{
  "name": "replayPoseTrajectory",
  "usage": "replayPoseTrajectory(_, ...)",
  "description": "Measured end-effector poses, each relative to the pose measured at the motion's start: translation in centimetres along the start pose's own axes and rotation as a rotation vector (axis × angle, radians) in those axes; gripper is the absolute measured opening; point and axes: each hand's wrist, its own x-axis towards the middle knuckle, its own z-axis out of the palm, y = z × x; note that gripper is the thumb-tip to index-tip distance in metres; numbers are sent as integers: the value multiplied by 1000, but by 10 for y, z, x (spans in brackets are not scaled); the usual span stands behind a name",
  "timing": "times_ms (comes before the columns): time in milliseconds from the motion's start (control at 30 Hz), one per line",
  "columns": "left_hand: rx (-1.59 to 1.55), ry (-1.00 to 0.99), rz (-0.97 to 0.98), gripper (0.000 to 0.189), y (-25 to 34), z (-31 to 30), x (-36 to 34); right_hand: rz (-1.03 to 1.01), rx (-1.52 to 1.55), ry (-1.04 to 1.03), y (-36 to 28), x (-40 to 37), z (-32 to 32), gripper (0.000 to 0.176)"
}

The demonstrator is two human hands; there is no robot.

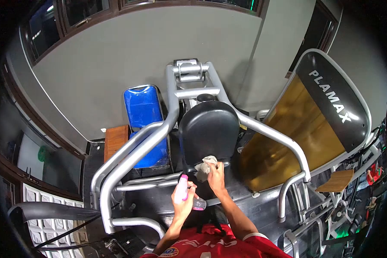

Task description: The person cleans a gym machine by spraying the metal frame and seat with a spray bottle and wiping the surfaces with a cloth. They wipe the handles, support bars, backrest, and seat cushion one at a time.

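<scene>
My left hand (183, 202) is wrapped round a spray bottle (182, 189) with a pink and white head and a clear lower part. In my right hand (216, 176) is a bunched whitish cloth (206, 166), held at the lower edge of a black padded backrest (209, 129). The backrest belongs to an exercise machine with a silver tube frame (172, 107). Both hands are close together in front of the pad, the left one lower. My fingers partly hide the bottle and the cloth.
A blue chair (144, 107) and a brown wooden box (115, 142) stand behind the frame on the left. On the right rises a tall panel (296, 124) marked PLAMAX. Curved silver bars (294, 150) reach out on both sides. More gym equipment (331, 202) is at far right.
</scene>
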Motion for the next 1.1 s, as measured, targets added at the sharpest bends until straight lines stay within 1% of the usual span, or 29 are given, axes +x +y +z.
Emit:
replayPoseTrajectory(33, -22, 3, 17, 15, -2, -1, -1, 41, 64, -59, -8, 0, -10, 58)
replayPoseTrajectory(67, -22, -1, 28, 15, -1, 0, -1, 18, 61, -78, -13, 6, -20, 53)
replayPoseTrajectory(100, -25, -5, 25, 15, 1, 0, -1, 21, 56, -76, -17, 13, -30, 53)
replayPoseTrajectory(167, -14, -29, 47, 15, 4, 1, -2, 32, 230, -213, -24, 31, -46, 42)
replayPoseTrajectory(200, -16, -31, 49, 15, 6, 1, -2, 19, 256, -253, -27, 46, -57, 37)
replayPoseTrajectory(233, -17, -30, 43, 16, 7, 1, -2, 17, 255, -282, -39, 61, -72, 37)
replayPoseTrajectory(300, -22, -28, 35, 16, 7, 1, -3, -41, 275, -181, -55, 93, -89, 38)
replayPoseTrajectory(367, -66, -25, 25, 17, 4, 1, -3, -277, 314, 85, -72, 133, -102, 38)
replayPoseTrajectory(433, -58, -21, 39, 16, 4, 1, -3, -329, 260, 245, -95, 169, -117, 41)
replayPoseTrajectory(500, -47, -17, 56, 15, 5, 0, -2, -258, -29, 217, -106, 192, -120, 46)
replayPoseTrajectory(533, -35, -20, 61, 15, 5, -1, -2, -196, -113, 105, -101, 196, -116, 52)
replayPoseTrajectory(567, -23, -24, 64, 14, 4, -1, -2, -193, -111, 108, -92, 195, -107, 52)
replayPoseTrajectory(633, -15, -24, 72, 14, 1, -3, -3, -198, -262, 186, -77, 182, -86, 54)
replayPoseTrajectory(700, -10, -15, 88, 14, -1, -5, 0, -148, -174, 219, -67, 156, -74, 59)
replayPoseTrajectory(767, -15, 14, 69, 14, -1, -7, 0, -132, -168, 268, -48, 124, -56, 61)
replayPoseTrajectory(867, -2, 13, 41, 14, 6, -3, 1, -79, -132, 277, -20, 73, -30, 61)
replayPoseTrajectory(933, 51, -8, 29, 14, 7, -5, -1, 12, -53, 226, -2, 43, -21, 59)
replayPoseTrajectory(967, 50, -9, 28, 14, 7, -5, 0, 12, -55, 225, 7, 31, -18, 59)
replayPoseTrajectory(1033, 57, 40, 85, 15, 8, -7, 0, 90, -21, 127, 22, 7, -14, 58)
replayPoseTrajectory(1067, 88, 54, 103, 15, 9, -8, 1, 88, -21, 128, 29, -5, -12, 58)
replayPoseTrajectory(1100, 87, 53, 104, 15, 10, -9, 0, 117, -17, 90, 31, -16, -12, 53)
